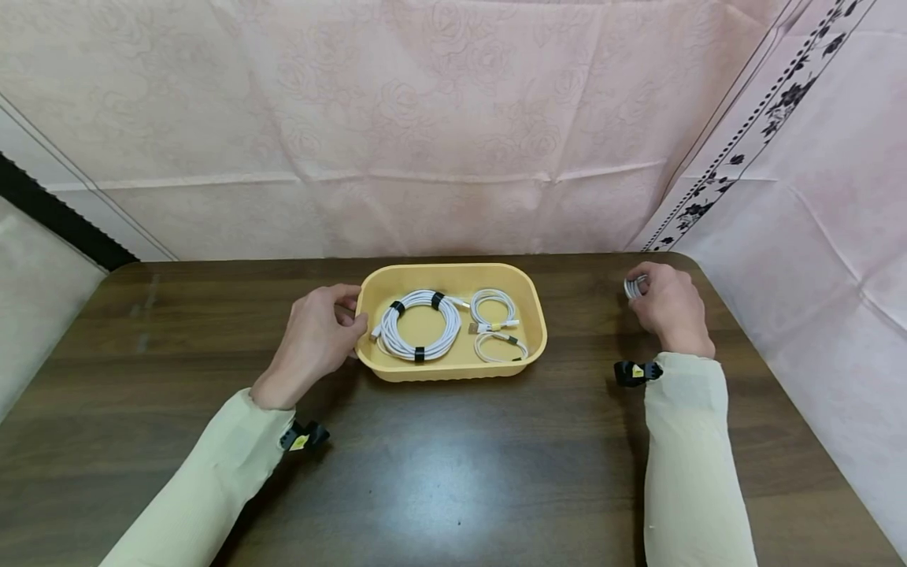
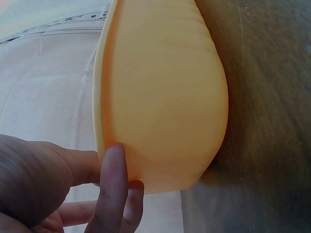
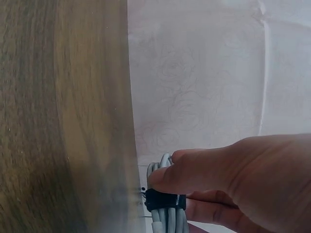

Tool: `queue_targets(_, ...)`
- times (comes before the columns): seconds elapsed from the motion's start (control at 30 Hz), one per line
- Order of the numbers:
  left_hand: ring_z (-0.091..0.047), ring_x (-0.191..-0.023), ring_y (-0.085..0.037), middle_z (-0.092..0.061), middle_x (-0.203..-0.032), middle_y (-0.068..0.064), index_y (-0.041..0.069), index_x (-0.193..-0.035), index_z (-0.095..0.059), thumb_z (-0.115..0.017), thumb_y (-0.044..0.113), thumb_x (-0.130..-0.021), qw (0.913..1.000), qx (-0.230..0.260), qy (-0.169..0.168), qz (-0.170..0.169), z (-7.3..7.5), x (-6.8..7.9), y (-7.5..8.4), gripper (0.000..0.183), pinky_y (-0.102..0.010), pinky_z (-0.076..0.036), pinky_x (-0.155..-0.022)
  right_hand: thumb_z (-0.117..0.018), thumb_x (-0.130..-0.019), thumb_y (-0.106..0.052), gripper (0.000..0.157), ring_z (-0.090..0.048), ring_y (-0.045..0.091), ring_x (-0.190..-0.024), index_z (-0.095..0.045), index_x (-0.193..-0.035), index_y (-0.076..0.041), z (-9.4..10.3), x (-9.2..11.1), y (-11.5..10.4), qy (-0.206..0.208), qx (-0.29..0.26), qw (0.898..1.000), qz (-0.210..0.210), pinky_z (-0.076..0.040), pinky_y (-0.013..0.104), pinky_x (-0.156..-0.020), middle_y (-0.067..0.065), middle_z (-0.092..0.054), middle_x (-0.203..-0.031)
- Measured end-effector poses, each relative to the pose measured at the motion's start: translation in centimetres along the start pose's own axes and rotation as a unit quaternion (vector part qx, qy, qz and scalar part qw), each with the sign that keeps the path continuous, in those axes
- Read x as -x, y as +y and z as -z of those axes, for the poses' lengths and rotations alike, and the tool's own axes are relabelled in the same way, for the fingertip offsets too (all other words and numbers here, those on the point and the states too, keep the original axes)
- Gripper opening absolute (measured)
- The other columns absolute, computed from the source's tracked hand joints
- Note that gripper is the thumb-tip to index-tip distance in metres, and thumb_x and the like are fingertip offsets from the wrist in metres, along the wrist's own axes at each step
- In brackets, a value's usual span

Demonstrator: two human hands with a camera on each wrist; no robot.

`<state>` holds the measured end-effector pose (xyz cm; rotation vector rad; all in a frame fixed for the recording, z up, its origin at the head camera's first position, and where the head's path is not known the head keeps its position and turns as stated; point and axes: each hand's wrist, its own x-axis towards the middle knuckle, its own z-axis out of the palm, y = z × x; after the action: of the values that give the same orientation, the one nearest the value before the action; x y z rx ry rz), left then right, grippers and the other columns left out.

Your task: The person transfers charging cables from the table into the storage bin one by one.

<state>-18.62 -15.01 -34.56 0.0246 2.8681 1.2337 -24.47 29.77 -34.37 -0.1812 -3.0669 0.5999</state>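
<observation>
A yellow plastic tray (image 1: pixel 453 372) sits on the table. My left hand (image 1: pixel 315 335) holds its left end, thumb and fingers pinching the rim; the left wrist view shows the tray's outer wall (image 2: pixel 165 97) close up. Inside lie a large white coiled cable (image 1: pixel 448 340) with black straps and two smaller white coiled cables, one (image 1: pixel 494 294) behind the other (image 1: pixel 485 354). Off to the right, my right hand (image 1: pixel 669 309) grips a light grey coiled cable (image 3: pixel 167 216). A black strap (image 3: pixel 165 199) binds that bundle, which is partly hidden by the fingers.
The dark wooden table (image 1: pixel 439 472) extends around the tray. Pale patterned cloth (image 1: pixel 425 118) hangs behind its far edge, and another cloth with a black floral border (image 1: pixel 772 118) hangs at the right. Each wrist carries a small black device (image 1: pixel 303 435).
</observation>
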Motion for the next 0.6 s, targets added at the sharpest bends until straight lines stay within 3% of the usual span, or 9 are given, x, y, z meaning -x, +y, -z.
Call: queue_targets(0.6, -0.068, -0.087, -0.025, -0.063, -0.113, -0.017, 0.000, -0.139, -0.058, -0.062, 0.009, -0.097, 1.0000, -0.008, 0.001, 0.003, 0.00, 0.01, 0.02, 0.044, -0.025, -0.059, -0.056, -0.064, -0.091, -0.005, 0.037, -0.058, 0.040, -0.091, -0.063, -0.128, -0.002, 0.12, 0.06, -0.51, 0.017, -0.001, 1.000, 0.022, -0.050, 0.052, -0.071, 0.028, -0.065, -0.114)
